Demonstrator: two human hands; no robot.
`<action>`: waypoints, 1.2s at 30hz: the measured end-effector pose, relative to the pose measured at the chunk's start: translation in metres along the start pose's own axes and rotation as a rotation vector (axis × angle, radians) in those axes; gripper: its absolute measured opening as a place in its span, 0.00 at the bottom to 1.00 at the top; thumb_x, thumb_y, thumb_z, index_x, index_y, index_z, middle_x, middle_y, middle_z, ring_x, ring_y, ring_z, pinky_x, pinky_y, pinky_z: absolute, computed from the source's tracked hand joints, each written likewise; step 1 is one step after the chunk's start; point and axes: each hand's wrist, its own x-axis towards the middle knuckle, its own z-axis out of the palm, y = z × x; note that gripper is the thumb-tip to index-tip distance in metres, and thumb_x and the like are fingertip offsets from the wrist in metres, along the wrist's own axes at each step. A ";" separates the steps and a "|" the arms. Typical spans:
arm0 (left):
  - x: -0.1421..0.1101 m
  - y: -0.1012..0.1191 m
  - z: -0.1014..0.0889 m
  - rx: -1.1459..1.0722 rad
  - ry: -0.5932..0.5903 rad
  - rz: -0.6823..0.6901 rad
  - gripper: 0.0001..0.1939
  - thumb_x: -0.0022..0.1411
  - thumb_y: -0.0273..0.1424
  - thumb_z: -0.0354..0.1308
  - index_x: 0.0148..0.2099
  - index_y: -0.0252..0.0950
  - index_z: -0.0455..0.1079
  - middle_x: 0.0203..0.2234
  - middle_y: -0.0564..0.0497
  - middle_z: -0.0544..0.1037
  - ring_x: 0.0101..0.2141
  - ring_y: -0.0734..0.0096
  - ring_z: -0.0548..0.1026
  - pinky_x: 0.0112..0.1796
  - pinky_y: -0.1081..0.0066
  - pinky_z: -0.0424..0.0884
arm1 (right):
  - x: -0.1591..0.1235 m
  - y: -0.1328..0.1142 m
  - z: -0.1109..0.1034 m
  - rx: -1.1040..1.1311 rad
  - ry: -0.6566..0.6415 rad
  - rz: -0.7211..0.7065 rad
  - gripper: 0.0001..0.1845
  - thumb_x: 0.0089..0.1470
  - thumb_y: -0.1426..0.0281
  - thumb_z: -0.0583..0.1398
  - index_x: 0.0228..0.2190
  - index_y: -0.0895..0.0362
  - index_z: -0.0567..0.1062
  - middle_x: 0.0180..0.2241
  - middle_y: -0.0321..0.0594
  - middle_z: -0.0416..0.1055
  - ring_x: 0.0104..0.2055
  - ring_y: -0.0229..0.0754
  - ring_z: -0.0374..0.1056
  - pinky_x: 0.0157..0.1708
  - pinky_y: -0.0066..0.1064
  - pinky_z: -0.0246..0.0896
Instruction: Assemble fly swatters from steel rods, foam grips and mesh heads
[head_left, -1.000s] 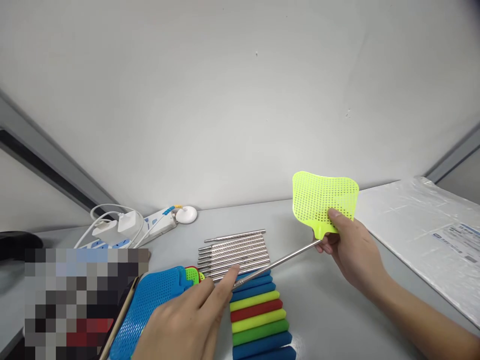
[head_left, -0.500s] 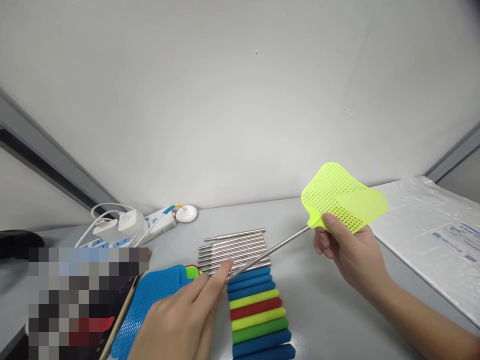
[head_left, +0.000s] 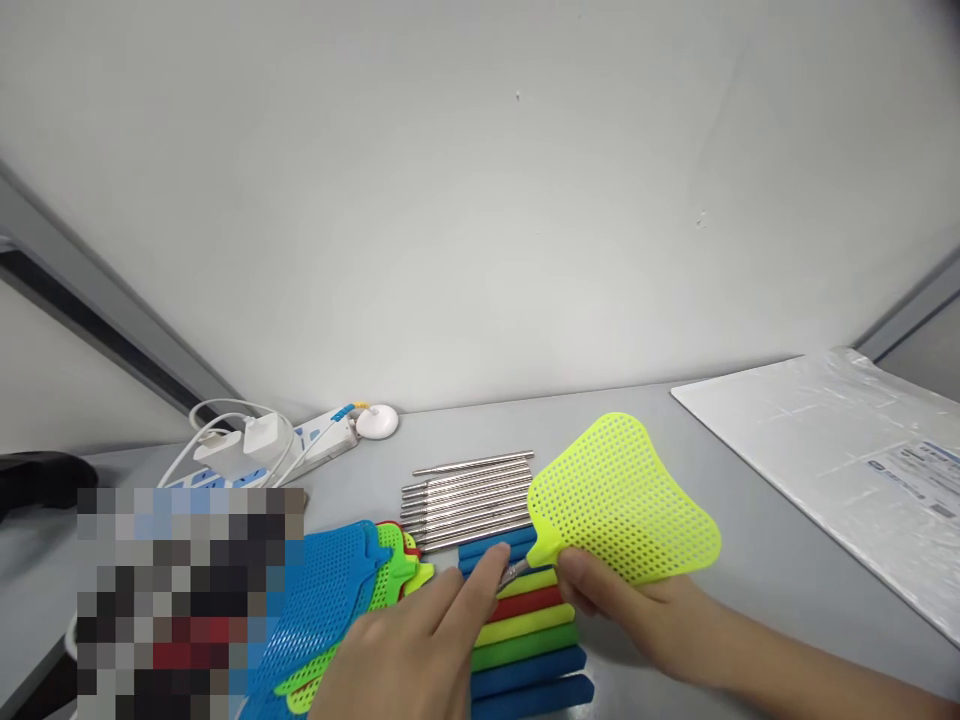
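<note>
A yellow fly swatter head (head_left: pixel 619 500) with a perforated mesh tilts over the table, pinched along its lower edge near the neck by my right hand (head_left: pixel 630 605). From its neck a metal rod (head_left: pixel 513 572) runs down to the left, into the closed fingers of my left hand (head_left: pixel 420 640). Only a short piece of that rod shows between the hands. Beneath them lies a row of coloured handles (head_left: pixel 525 650) in blue, yellow, red and green. Several metal rods (head_left: pixel 472 500) lie side by side just behind the handles.
Left of my left hand is a stack of swatter heads, with a blue swatter head (head_left: pixel 322 580) on top. A power strip (head_left: pixel 326 440) with white plugs and cables stands at the back left. On the right lies a plastic-wrapped white package (head_left: pixel 825 450) with a label.
My right hand and the yellow swatter head have moved down and left, close to my left hand. The rod's visible length between the hands is much shorter. My left hand has shifted slightly right.
</note>
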 end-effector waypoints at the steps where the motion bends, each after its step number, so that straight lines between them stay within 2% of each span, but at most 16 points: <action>1: 0.000 0.002 0.000 0.007 0.012 -0.012 0.35 0.60 0.22 0.46 0.69 0.44 0.50 0.42 0.50 0.81 0.27 0.69 0.80 0.31 0.72 0.78 | 0.000 0.000 0.002 0.005 0.008 -0.007 0.23 0.63 0.53 0.51 0.22 0.54 0.65 0.24 0.33 0.59 0.28 0.37 0.57 0.33 0.28 0.59; 4: 0.001 0.005 0.001 0.013 0.077 -0.039 0.30 0.64 0.24 0.46 0.68 0.43 0.52 0.41 0.49 0.81 0.28 0.68 0.80 0.31 0.71 0.77 | 0.001 0.002 0.004 0.026 0.019 -0.007 0.24 0.64 0.53 0.50 0.22 0.54 0.64 0.23 0.32 0.57 0.28 0.37 0.55 0.32 0.27 0.57; 10: 0.008 0.004 -0.005 -0.060 0.204 -0.109 0.19 0.70 0.39 0.48 0.61 0.40 0.61 0.43 0.48 0.81 0.36 0.64 0.81 0.31 0.70 0.76 | 0.001 0.002 0.002 0.065 0.047 -0.049 0.26 0.65 0.53 0.48 0.21 0.54 0.64 0.23 0.33 0.57 0.27 0.37 0.56 0.30 0.29 0.54; 13: 0.012 -0.001 -0.013 -0.163 0.131 -0.144 0.14 0.71 0.38 0.45 0.51 0.41 0.68 0.37 0.51 0.82 0.34 0.66 0.81 0.31 0.70 0.75 | 0.003 0.000 -0.001 0.089 0.115 -0.095 0.27 0.65 0.53 0.47 0.19 0.54 0.61 0.20 0.33 0.55 0.24 0.37 0.53 0.28 0.30 0.52; 16: 0.014 -0.003 -0.018 -0.258 0.030 -0.185 0.14 0.72 0.35 0.43 0.44 0.41 0.70 0.29 0.54 0.80 0.29 0.70 0.79 0.28 0.73 0.72 | 0.004 0.000 -0.003 0.075 0.142 -0.105 0.27 0.65 0.54 0.47 0.19 0.54 0.61 0.20 0.33 0.54 0.23 0.37 0.51 0.28 0.30 0.51; 21: 0.013 0.004 -0.012 -0.236 0.061 -0.163 0.17 0.73 0.34 0.41 0.35 0.39 0.68 0.22 0.55 0.75 0.22 0.70 0.76 0.21 0.72 0.65 | 0.006 0.006 0.001 0.056 0.113 -0.069 0.27 0.66 0.54 0.46 0.19 0.54 0.62 0.21 0.33 0.56 0.26 0.38 0.54 0.32 0.30 0.52; 26: 0.013 0.003 -0.011 -0.159 0.155 -0.138 0.15 0.73 0.35 0.42 0.39 0.39 0.67 0.23 0.55 0.76 0.22 0.68 0.76 0.21 0.71 0.65 | 0.005 0.004 0.006 0.085 0.071 -0.048 0.27 0.66 0.54 0.45 0.20 0.54 0.62 0.22 0.33 0.56 0.27 0.38 0.55 0.31 0.30 0.53; 31: 0.014 0.006 -0.013 -0.233 0.100 -0.114 0.12 0.72 0.34 0.42 0.44 0.40 0.67 0.27 0.55 0.79 0.25 0.68 0.78 0.24 0.71 0.69 | 0.001 0.006 0.010 0.056 -0.026 -0.041 0.23 0.65 0.53 0.48 0.24 0.54 0.67 0.24 0.33 0.57 0.28 0.37 0.55 0.32 0.29 0.55; 36: 0.013 0.014 -0.008 -0.284 0.046 -0.120 0.10 0.72 0.33 0.42 0.49 0.43 0.64 0.31 0.55 0.80 0.28 0.65 0.79 0.25 0.69 0.69 | 0.002 0.008 0.011 0.075 0.151 -0.014 0.24 0.60 0.51 0.54 0.21 0.53 0.65 0.21 0.32 0.58 0.25 0.37 0.56 0.32 0.30 0.58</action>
